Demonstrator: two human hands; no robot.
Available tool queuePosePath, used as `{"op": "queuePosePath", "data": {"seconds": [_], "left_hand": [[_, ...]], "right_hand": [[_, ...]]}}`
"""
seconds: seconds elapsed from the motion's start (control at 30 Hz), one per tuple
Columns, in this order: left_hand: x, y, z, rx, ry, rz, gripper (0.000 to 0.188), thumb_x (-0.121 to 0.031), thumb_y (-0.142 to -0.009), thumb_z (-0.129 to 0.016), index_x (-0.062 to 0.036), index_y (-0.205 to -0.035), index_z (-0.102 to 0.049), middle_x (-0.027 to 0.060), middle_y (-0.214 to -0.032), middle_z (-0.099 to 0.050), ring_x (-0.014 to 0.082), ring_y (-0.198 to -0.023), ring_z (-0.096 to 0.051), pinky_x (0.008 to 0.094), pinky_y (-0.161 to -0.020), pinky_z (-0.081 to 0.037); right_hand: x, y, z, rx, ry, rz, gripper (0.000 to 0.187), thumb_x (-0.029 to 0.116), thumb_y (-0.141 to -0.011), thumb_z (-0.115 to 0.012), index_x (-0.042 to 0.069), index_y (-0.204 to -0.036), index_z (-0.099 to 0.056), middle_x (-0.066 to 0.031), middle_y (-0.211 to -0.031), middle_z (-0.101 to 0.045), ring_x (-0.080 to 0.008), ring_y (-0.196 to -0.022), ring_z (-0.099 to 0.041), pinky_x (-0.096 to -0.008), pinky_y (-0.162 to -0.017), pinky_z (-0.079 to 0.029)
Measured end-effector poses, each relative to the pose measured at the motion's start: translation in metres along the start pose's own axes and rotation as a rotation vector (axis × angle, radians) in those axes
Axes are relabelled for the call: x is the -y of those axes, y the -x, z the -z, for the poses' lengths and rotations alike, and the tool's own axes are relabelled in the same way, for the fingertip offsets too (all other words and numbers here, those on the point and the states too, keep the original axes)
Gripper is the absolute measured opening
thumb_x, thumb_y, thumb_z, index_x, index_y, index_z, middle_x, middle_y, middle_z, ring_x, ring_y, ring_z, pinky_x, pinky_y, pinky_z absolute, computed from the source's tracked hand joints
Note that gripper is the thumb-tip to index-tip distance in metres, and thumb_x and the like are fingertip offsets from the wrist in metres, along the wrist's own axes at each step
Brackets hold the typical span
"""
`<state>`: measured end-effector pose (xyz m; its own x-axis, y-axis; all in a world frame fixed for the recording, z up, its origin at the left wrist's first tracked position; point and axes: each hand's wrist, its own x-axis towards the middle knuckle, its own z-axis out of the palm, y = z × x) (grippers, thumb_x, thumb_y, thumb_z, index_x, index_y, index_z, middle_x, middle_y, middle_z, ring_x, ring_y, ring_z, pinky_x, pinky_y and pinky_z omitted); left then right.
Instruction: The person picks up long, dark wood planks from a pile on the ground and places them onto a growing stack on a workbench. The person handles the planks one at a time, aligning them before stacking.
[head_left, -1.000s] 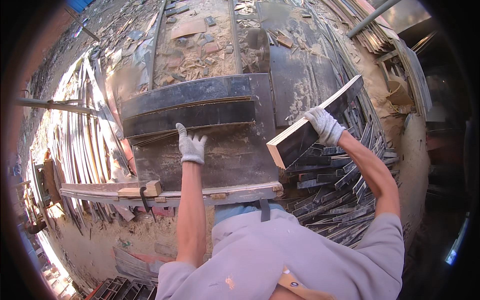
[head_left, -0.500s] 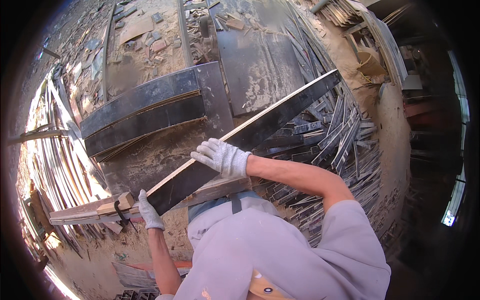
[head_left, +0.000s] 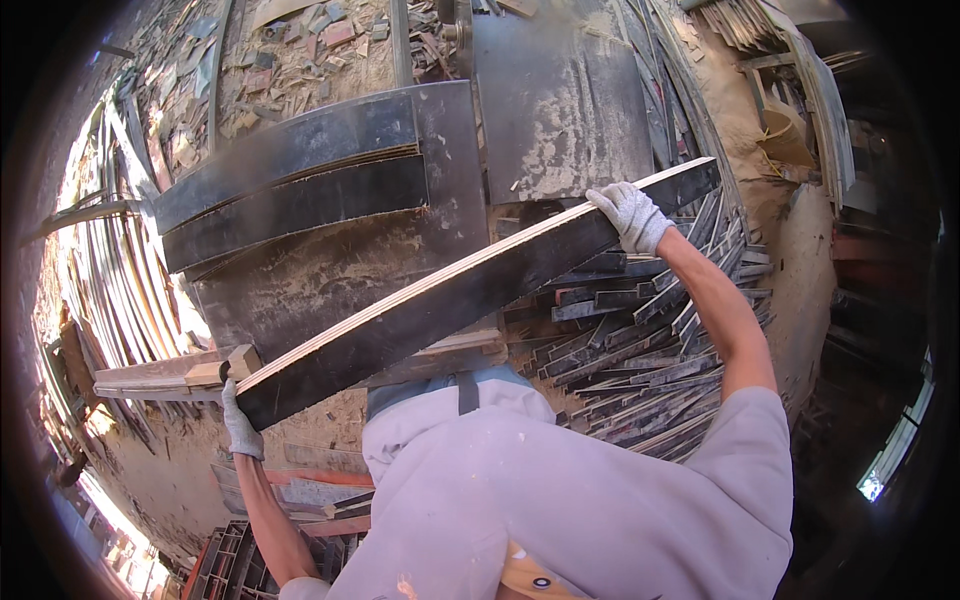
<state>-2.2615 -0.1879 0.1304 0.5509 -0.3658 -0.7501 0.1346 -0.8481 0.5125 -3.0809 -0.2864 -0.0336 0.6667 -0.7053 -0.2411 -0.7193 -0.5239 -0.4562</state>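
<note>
Nearest us, our left hand (head_left: 243, 422) is set against the low left end of a long black-faced board (head_left: 450, 305), thumb pointing up beside that end; how far its fingers close is hidden from us. The left forearm (head_left: 275, 515) rises steeply from the lower edge of the view, fairly straight.

The board slants across the front of our body, its long axis running from low left to upper right, pale layered edge uppermost. It crosses over the desk (head_left: 300, 300) at the near right corner: the left end lies on our side of the near edge, the other reaches beyond the right edge. We cannot tell whether it touches the desk.

Farther along, our right hand (head_left: 632, 217) grips the board a little in from its far right end, fingers curled over the pale edge, elbow bent outward.

By the near edge, just beyond the left hand, we see a wooden block (head_left: 241, 362). Right of the desk lies a heap of strips (head_left: 660, 340). Toward the desk's far edge rest stacked black boards (head_left: 300, 205), running nearly left to right, apart from both hands.
</note>
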Motion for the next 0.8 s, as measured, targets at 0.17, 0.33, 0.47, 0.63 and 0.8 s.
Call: {"op": "queuePosePath", "data": {"seconds": [0.17, 0.33, 0.47, 0.63, 0.8], "left_hand": [[0.012, -0.048, -0.02, 0.001, -0.08, -0.106, 0.064, -0.059, -0.107, -0.059, -0.0031, -0.137, -0.068, 0.0072, -0.127, -0.073, 0.0164, -0.109, -0.069, 0.0305, -0.1, -0.056], [0.022, -0.111, -0.036, -0.087, -0.837, -0.456, 0.055, -0.049, -0.115, -0.048, -0.0033, -0.14, -0.068, 0.0113, -0.132, -0.074, 0.0249, -0.124, -0.065, 0.0352, -0.11, -0.047], [0.042, -0.128, -0.058, -0.033, -0.841, -0.321, 0.059, -0.055, -0.112, -0.049, -0.007, -0.141, -0.069, 0.0118, -0.135, -0.073, 0.026, -0.127, -0.063, 0.0363, -0.109, -0.047], [0.013, -0.116, -0.077, -0.169, -1.389, -0.271, 0.056, -0.053, -0.111, -0.045, -0.0095, -0.131, -0.073, 0.0189, -0.132, -0.073, 0.0385, -0.123, -0.066, 0.0453, -0.104, -0.049], [0.011, -0.05, -0.137, 0.08, -1.467, -0.927, 0.046, -0.046, -0.108, -0.058, -0.0108, -0.134, -0.071, 0.0189, -0.137, -0.067, 0.0422, -0.127, -0.061, 0.05, -0.109, -0.048]], "right_hand": [[0.004, 0.008, 0.005, 0.012, -0.014, -0.042, 0.09, -0.003, -0.061, -0.07, 0.003, -0.147, -0.046, -0.0221, -0.121, -0.061, -0.0447, -0.112, -0.061, -0.0523, -0.1, -0.049], [0.031, 0.054, -0.026, 0.043, 0.055, -0.095, 0.111, 0.006, -0.049, -0.077, 0.001, -0.154, -0.041, -0.0209, -0.12, -0.058, -0.0419, -0.114, -0.06, -0.0522, -0.102, -0.048], [0.057, 0.079, -0.037, 0.053, 0.047, -0.168, 0.1, 0.006, -0.055, -0.076, 0.001, -0.15, -0.046, -0.0224, -0.115, -0.059, -0.0428, -0.11, -0.06, -0.0531, -0.099, -0.048], [0.083, 0.094, -0.053, 0.096, 0.059, -0.216, 0.09, 0.008, -0.065, -0.072, 0.001, -0.151, -0.046, -0.0213, -0.114, -0.06, -0.0389, -0.106, -0.06, -0.0506, -0.094, -0.046], [0.106, 0.087, -0.063, 0.112, 0.04, -0.279, 0.087, 0.004, -0.064, -0.073, 0.001, -0.147, -0.048, -0.0208, -0.113, -0.059, -0.0409, -0.103, -0.059, -0.0508, -0.095, -0.047]]}}
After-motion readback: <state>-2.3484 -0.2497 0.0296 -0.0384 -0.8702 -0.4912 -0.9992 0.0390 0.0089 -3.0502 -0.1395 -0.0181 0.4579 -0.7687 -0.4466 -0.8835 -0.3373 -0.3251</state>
